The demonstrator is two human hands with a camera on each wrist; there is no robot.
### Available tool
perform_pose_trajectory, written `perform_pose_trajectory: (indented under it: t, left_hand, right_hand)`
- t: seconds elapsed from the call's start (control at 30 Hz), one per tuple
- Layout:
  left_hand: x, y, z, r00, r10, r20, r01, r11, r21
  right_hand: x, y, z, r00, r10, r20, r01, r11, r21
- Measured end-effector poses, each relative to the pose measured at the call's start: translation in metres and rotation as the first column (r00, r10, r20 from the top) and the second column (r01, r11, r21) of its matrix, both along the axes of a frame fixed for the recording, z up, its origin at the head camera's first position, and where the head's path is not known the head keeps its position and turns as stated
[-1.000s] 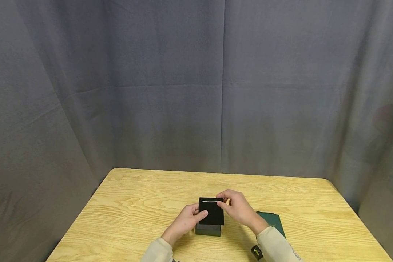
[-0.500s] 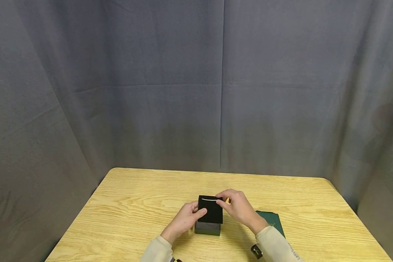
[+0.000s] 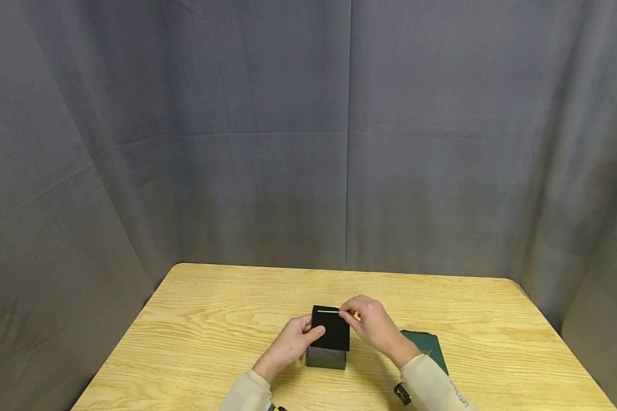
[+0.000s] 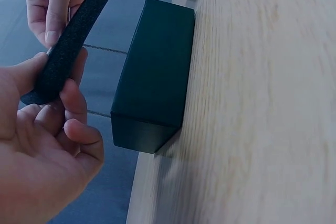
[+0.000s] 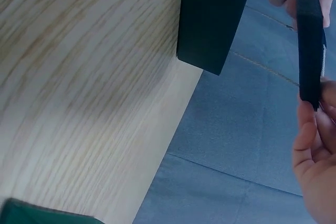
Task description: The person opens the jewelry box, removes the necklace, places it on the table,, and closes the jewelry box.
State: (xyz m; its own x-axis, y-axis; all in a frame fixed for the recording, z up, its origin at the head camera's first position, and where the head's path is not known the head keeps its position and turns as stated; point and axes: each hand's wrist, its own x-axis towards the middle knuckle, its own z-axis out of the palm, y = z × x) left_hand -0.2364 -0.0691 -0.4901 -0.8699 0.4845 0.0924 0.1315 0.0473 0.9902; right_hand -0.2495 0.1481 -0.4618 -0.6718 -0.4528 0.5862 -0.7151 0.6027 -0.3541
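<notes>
Black pad: held by both hands above the table (image 3: pixel 211 319), apart from the green box (image 4: pixel 152 66) in the left wrist view.
White cord (image 3: pixel 327 311): lies straight across the pad (image 3: pixel 331 331), near its top edge.
Left hand (image 3: pixel 291 343): pinches the pad's left side, thumb on the front face, fingers behind.
Right hand (image 3: pixel 372 323): thumb and finger pinch the cord's right end by the pad's upper corner; whether the pad's edge is caught too cannot be told.
Green box: rests on the table, just below the pad in the head view.
Flat green piece (image 3: pixel 428 346): on the table, partly hidden by the right forearm; lettering illegible.
Backdrop: grey curtain (image 3: pixel 257 142).
</notes>
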Motion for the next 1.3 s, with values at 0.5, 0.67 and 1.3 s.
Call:
perform_pose_trajectory:
  t: [0.5, 0.67, 1.3]
  left_hand:
    - [0.0019, -0.0007, -0.0006, 1.0, 0.019, -0.012, -0.02, 0.999, -0.037]
    - [0.0013, -0.001, -0.0015, 1.0, 0.014, -0.013, -0.015, 0.999, -0.035]
    - [0.0027, -0.0008, -0.0004, 1.0, 0.008, -0.001, -0.008, 0.999, -0.036]
  right_hand:
    - [0.0024, -0.0012, 0.0003, 0.992, -0.116, 0.052, 0.116, 0.993, 0.003]
    - [0.0017, -0.0005, -0.0003, 0.988, -0.154, 0.033, 0.154, 0.988, -0.005]
    - [-0.0023, 0.002, 0.0038, 0.987, -0.147, 0.059, 0.151, 0.986, -0.07]
